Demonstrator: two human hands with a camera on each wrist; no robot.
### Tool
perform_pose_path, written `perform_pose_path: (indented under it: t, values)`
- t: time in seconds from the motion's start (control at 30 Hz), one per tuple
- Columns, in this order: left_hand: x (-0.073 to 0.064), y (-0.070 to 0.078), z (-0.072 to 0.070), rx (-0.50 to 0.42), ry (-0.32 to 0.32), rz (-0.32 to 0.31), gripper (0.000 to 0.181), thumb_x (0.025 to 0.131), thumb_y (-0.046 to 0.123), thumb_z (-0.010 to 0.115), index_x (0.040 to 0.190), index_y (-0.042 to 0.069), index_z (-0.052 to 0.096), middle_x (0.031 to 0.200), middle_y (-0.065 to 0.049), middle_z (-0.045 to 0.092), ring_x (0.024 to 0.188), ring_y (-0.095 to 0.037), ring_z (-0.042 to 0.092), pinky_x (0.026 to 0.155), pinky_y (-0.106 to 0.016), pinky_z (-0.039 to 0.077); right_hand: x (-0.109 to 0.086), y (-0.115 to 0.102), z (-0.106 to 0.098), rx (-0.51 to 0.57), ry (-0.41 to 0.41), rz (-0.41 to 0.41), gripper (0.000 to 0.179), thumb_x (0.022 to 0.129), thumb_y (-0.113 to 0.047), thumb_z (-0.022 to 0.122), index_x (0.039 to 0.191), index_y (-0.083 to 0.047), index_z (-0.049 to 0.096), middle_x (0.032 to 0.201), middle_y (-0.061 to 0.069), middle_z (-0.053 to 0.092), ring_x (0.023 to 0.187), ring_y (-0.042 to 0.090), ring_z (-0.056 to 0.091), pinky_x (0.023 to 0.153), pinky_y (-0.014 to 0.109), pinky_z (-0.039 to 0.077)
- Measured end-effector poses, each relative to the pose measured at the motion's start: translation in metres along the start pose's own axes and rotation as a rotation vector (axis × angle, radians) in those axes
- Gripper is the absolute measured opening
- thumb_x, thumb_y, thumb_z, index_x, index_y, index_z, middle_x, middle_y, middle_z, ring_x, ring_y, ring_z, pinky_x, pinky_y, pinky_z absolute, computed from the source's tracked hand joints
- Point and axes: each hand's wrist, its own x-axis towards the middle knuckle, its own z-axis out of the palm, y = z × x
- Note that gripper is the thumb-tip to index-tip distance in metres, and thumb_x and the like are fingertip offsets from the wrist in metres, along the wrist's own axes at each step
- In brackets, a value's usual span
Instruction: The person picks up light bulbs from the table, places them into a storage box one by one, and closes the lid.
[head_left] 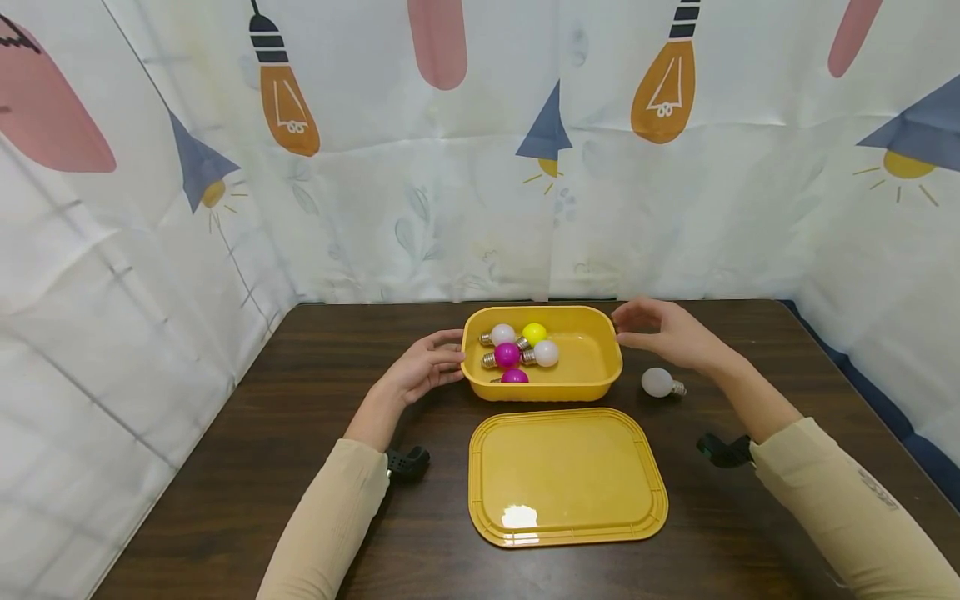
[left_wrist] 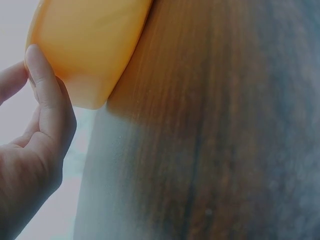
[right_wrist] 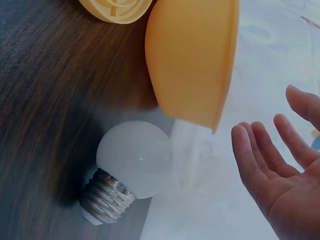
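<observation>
Yellow tub [head_left: 600, 379] flanked by both hands. Left hand [head_left: 424, 367] spread, fingertips touching its wall. Right hand [head_left: 667, 332] open beside the rim, above a white bulb [head_left: 658, 382].

We see only one corner of the tub [left_wrist: 87, 47] from the left wrist. Its near wall hides most of one pink bulb [head_left: 514, 377]. The lid [right_wrist: 116, 10] is cropped, perhaps blurred too.

The left hand [left_wrist: 35, 150] touches the yellow tub [left_wrist: 85, 45] with one straight fingertip (dark wooden table [left_wrist: 215, 140] beneath).
</observation>
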Motion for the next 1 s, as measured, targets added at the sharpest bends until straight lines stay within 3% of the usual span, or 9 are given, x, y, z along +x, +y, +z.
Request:
perform_pose_path:
  t: [0.4, 0.7, 1.0]
  values:
    - [0.0, 0.001, 0.0, 0.007, -0.011, 0.009, 0.056, 0.103, -0.002, 0.058, 0.155, 0.004, 0.038, 0.135, -0.026, 0.054, 0.092, -0.021, 0.069, 0.082, -0.03, 0.061, -0.013, 0.008, -0.002, 0.023, 0.022, -0.007, 0.044, 0.101, -0.027, 0.07, 0.136, -0.004, 0.058, 0.135, 0.019, 0.06, 0.125, 0.033, 0.056, 0.098, 0.052, 0.052]
    - [0.0, -0.001, -0.002, -0.002, -0.022, 0.01, 0.057, 0.102, -0.001, 0.059, 0.155, 0.004, 0.037, 0.135, -0.025, 0.055, 0.093, -0.021, 0.069, 0.082, -0.03, 0.06, -0.021, 0.02, -0.004, 0.03, 0.047, 0.02, 0.043, 0.102, -0.031, 0.069, 0.135, -0.006, 0.06, 0.134, 0.016, 0.061, 0.121, 0.032, 0.06, 0.095, 0.047, 0.054]
    - [0.0, 0.0, -0.002, -0.005, -0.024, 0.01, 0.057, 0.102, -0.001, 0.059, 0.155, 0.004, 0.037, 0.135, -0.026, 0.055, 0.093, -0.021, 0.069, 0.083, -0.031, 0.06, -0.027, 0.029, -0.007, 0.038, 0.047, 0.056, 0.048, 0.101, -0.033, 0.069, 0.139, -0.006, 0.056, 0.136, 0.021, 0.059, 0.121, 0.034, 0.059, 0.095, 0.046, 0.054]
